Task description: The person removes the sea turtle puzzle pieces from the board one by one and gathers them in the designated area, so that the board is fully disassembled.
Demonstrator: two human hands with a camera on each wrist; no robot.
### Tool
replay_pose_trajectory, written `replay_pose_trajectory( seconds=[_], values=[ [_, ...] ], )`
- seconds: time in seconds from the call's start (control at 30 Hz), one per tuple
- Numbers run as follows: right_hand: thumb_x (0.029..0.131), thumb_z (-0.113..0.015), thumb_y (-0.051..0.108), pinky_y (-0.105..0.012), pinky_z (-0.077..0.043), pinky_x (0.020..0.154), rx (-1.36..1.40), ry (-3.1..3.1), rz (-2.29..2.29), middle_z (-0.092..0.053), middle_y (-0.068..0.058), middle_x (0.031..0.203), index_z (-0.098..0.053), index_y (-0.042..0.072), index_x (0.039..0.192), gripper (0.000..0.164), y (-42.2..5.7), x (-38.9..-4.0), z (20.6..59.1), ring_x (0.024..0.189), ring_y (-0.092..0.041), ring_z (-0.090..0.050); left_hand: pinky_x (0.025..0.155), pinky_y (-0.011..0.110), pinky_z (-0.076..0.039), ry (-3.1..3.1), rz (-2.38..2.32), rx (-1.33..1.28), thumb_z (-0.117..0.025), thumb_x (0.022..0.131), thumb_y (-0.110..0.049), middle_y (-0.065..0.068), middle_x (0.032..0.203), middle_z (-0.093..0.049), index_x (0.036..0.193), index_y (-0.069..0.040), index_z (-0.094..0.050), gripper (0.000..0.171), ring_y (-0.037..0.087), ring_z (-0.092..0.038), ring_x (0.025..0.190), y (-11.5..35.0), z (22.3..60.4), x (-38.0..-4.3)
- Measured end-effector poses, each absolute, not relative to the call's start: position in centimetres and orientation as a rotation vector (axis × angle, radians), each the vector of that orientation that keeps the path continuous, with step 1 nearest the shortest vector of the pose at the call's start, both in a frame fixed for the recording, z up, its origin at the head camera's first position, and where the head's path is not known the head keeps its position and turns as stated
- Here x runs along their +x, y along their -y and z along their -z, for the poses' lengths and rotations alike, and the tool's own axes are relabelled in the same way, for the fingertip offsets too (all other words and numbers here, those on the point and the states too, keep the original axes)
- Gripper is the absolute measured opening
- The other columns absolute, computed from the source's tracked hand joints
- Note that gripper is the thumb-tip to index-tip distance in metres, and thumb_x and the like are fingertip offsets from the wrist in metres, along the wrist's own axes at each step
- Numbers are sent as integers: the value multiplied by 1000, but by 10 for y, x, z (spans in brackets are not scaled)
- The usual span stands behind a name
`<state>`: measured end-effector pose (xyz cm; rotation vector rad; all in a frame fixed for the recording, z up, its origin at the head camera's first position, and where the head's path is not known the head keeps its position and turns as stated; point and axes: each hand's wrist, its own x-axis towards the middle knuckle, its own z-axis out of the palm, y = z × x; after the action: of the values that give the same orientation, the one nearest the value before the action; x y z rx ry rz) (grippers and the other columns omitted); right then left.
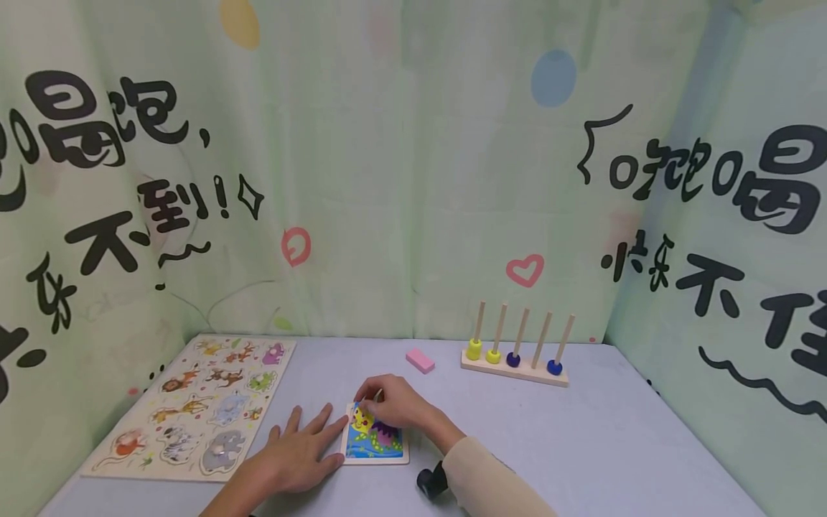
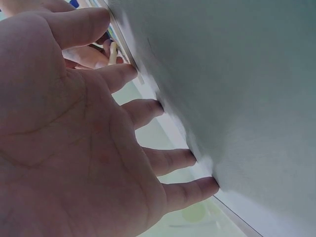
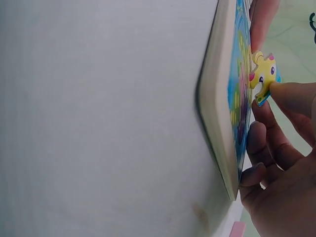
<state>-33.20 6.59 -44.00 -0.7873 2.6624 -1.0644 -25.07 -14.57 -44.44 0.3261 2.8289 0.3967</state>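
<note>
A small framed jigsaw puzzle (image 1: 376,454) with a blue picture of a cartoon creature lies flat on the table. My right hand (image 1: 402,403) pinches a yellow puzzle piece (image 3: 268,71) with a cartoon face between thumb and finger. In the right wrist view the piece is tilted up from the picture, and the other fingers rest against the puzzle's edge. My left hand (image 1: 298,454) lies with fingers spread on the table, its thumb and index fingertip at the puzzle's left edge. In the left wrist view its palm (image 2: 84,133) shows, fingertips down on the cloth.
A large animal board (image 1: 187,409) lies on the left. Behind the puzzle sit a pink block (image 1: 421,360) and, farther right, a wooden peg stand (image 1: 514,369) with yellow and dark blue beads. Printed curtains (image 1: 413,172) enclose the table at the back and sides.
</note>
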Motion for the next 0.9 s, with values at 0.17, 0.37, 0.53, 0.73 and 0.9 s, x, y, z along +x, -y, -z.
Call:
replay_pose_trajectory(
  seconds=[0.17,0.37,0.53,0.73,0.9],
  values=[
    [102,-70,16,-19,-51,81,-807,-2640,1114,-76,-1,106,-79,15,110,12,-69,-332,439,87,-10,-59,116,87,-21,-2848,-394,338,-61,102,-53,9,174,-35,161,-30,-46,65,64,-20,157,144,439,-247],
    [104,-68,17,-20,-49,81,-775,-2613,1179,-79,-1,108,-81,14,112,16,-73,-335,440,90,-11,-59,116,87,-21,-2853,-388,345,-61,102,-53,9,174,-35,161,-28,-46,65,64,-21,156,143,437,-246],
    [104,-68,19,-23,-52,86,-738,-2598,1218,-79,0,109,-82,16,113,16,-76,-338,441,94,-11,-62,116,87,-20,-2838,-399,337,-60,102,-53,10,175,-34,161,-29,-46,65,64,-19,157,144,439,-248],
    [104,-69,20,-27,-55,89,-711,-2582,1232,-79,0,109,-81,17,114,16,-85,-342,438,97,-13,-64,117,87,-20,-2839,-415,329,-61,101,-53,10,174,-35,161,-29,-47,66,63,-19,157,142,439,-248],
    [104,-69,19,-27,-56,90,-720,-2575,1230,-79,-1,111,-81,16,114,16,-95,-345,433,99,-13,-65,117,86,-20,-2848,-403,324,-62,101,-53,9,174,-35,160,-29,-47,65,63,-19,157,141,437,-246]
  ],
)
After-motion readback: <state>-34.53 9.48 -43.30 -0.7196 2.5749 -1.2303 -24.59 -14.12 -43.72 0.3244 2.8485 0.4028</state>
